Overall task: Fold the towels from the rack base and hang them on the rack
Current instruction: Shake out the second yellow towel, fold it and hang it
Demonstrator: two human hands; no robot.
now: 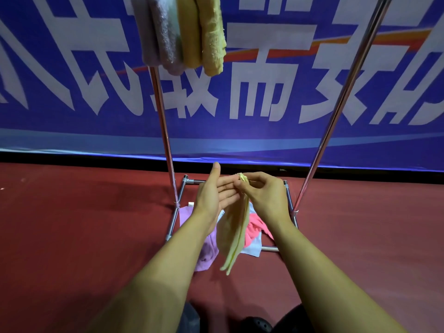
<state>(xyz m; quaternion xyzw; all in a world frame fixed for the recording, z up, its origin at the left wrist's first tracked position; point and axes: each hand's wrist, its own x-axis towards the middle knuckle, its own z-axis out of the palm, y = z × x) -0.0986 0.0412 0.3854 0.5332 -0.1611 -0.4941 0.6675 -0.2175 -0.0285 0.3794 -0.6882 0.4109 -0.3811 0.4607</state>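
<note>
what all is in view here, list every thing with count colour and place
pale yellow cloth towel: 1, hanging folded from the right hand, above the rack base
yellow terry towels: 2, hung at top of rack, upper left
lilac-grey terry towels: 2, hung left of the yellow ones
purple towel: 1, on rack base, left
pink towel: 1, on rack base, right
white-pale blue towel: 1, on rack base, under the pink one
chrome metal rack: 1, silver, centre
blue banner with white characters: 1, behind
red carpet floor: 1, below
left hand: 1, open, fingers straight, beside the towel
right hand: 1, pinching the towel's top
</note>
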